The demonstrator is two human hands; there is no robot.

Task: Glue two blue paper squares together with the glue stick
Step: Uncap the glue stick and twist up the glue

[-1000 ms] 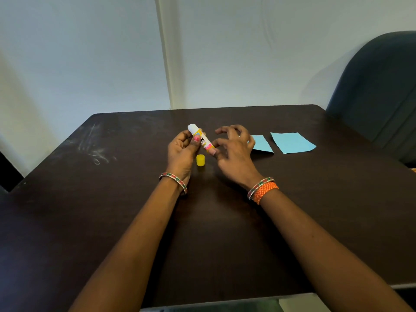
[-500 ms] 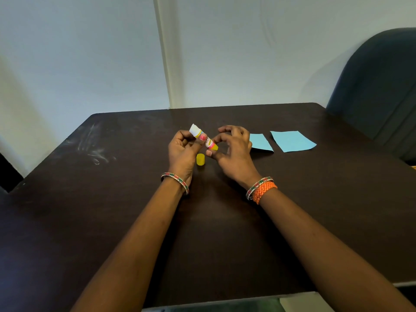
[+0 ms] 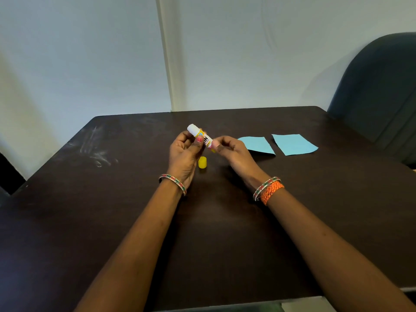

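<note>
An uncapped glue stick (image 3: 201, 135), white tip pointing up and left, is held above the dark table (image 3: 112, 221). My left hand (image 3: 184, 154) grips its upper barrel with thumb and fingers. My right hand (image 3: 231, 152) pinches its lower yellow end. The yellow cap (image 3: 202, 162) lies on the table just below the stick, between my hands. Two light blue paper squares lie flat side by side to the right: one (image 3: 257, 144) just past my right hand, the other (image 3: 293, 144) further right.
A dark padded chair back (image 3: 378, 91) stands at the table's far right corner. A pale wall runs behind the table. White scuff marks (image 3: 94, 149) streak the table's left side.
My right hand's fingers have closed further on the stick's lower end. The stick has stayed tilted between both hands, barely shifting. Cap and papers have not moved.
</note>
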